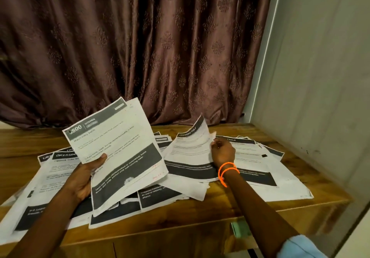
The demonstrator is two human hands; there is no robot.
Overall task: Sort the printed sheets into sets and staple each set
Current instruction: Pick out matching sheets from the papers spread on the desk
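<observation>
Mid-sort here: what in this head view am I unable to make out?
- Stapler: none seen; the spread sheets may cover it.
- Count of sheets gripped by the left hand: only the top sheet shows.
- Right hand fingertips: hidden behind the lifted "Dressing Table" page.
- Small body text: blurred.
- Green item below the table edge: unclear.

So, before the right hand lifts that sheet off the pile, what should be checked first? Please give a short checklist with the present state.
1. Left hand grips the raised sheets firmly: ok.
2. Right hand has a grip on the curled sheet: ok, fingers pinch its edge.
3. Only one sheet is pinched: cannot tell.
4. Curled sheet's heading matches the raised "Kitchen" sheets: not ok, it reads "Dressing table".
5. Stapler within reach: cannot tell, none visible.
6. Loose sheets safely on the table: not ok, some overhang the front edge.
</observation>
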